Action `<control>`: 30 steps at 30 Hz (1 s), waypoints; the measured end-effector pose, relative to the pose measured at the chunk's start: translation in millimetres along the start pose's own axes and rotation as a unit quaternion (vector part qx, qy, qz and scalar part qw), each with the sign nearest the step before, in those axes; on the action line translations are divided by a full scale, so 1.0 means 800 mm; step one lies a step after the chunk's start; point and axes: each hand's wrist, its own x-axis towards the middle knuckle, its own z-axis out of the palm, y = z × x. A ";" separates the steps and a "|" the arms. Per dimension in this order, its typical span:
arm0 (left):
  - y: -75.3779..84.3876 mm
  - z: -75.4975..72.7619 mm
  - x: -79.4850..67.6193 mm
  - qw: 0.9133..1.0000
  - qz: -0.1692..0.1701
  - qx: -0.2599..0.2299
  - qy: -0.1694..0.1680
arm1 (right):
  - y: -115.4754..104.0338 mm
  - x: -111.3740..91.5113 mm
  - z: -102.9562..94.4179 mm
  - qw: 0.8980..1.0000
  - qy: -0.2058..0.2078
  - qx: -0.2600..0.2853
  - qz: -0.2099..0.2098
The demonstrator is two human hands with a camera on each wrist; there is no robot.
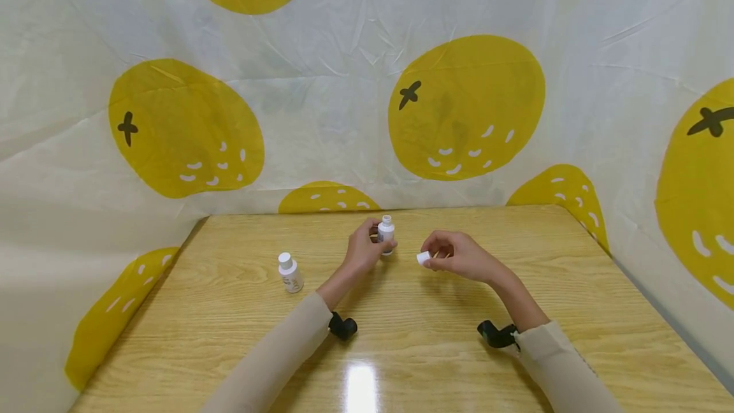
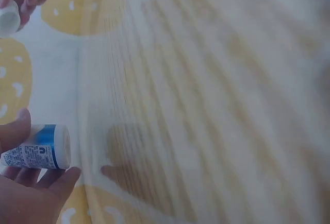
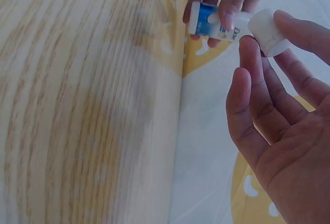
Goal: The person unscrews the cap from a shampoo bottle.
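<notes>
The left hand gripped an open bottle while the right hand pinched a cap apart from it, seemingly mid-uncapping or recapping. The next move likely called for a steady bottle.

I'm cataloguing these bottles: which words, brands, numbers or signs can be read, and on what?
"Dove": on the held bottle, slightly blurred.
"U"-like sign: also on the held bottle.
Its small print: too small to read.
Standing bottle: lettering too blurred.
Cap: nothing legible.
</notes>
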 end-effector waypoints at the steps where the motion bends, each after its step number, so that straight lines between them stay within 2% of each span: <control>1: 0.000 0.001 0.003 1.000 -0.002 -0.001 0.001 | 0.000 0.000 0.000 1.000 -0.001 0.000 0.000; 7: 0.002 0.010 0.015 1.000 -0.014 0.011 0.009 | 0.000 0.001 0.001 1.000 -0.005 -0.012 0.001; 10: 0.003 0.012 0.019 1.000 -0.024 0.001 0.011 | 0.000 0.001 0.001 1.000 -0.004 -0.016 0.002; 16: -0.003 0.013 0.030 0.999 -0.029 0.015 0.025 | 0.000 0.001 0.003 1.000 -0.005 -0.021 -0.003; 22: -0.008 0.009 0.038 0.999 -0.025 0.031 0.032 | 0.000 0.001 0.003 1.000 -0.007 -0.027 -0.002; 30: -0.008 0.010 0.042 0.999 -0.024 0.027 0.031 | 0.004 0.002 0.003 1.000 -0.012 -0.027 -0.002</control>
